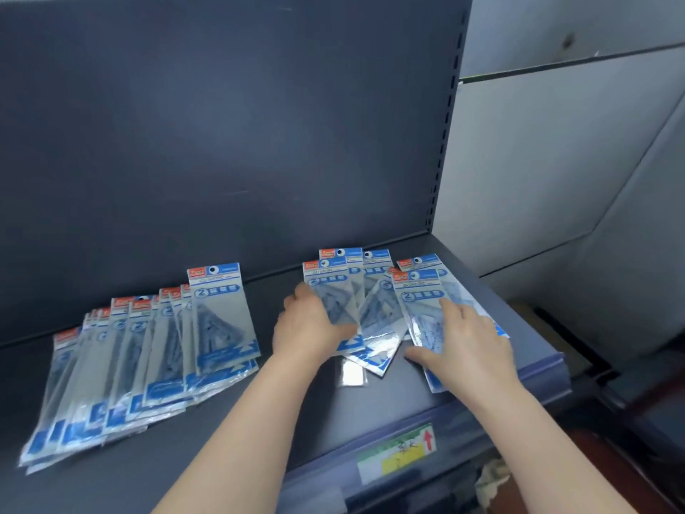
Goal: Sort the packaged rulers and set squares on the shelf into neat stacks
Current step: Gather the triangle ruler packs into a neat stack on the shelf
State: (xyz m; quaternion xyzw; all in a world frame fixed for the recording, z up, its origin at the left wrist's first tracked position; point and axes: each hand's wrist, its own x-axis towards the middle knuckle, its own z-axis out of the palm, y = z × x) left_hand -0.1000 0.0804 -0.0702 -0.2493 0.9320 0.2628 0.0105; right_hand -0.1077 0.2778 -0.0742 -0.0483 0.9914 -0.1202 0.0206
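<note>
Lying on the dark grey metal shelf are two groups of flat, glossy plastic packets, each with a blue and white header card and a blue triangular set square inside. The striped label with its red arrow sits on the shelf's front lip. Directly behind the label is a loose cluster of about six packets, overlapping at odd angles. Far to the label's left is a fanned row of ten or so packets, though the exact count cannot be told where they overlap. One small clear sleeve lies just behind the label, partly under the cluster. The left hand grips the leftmost packet of the cluster, fingers curled over its edge. The right hand rests flat on the cluster's right side, fingers straight and spread, thumb out.
</note>
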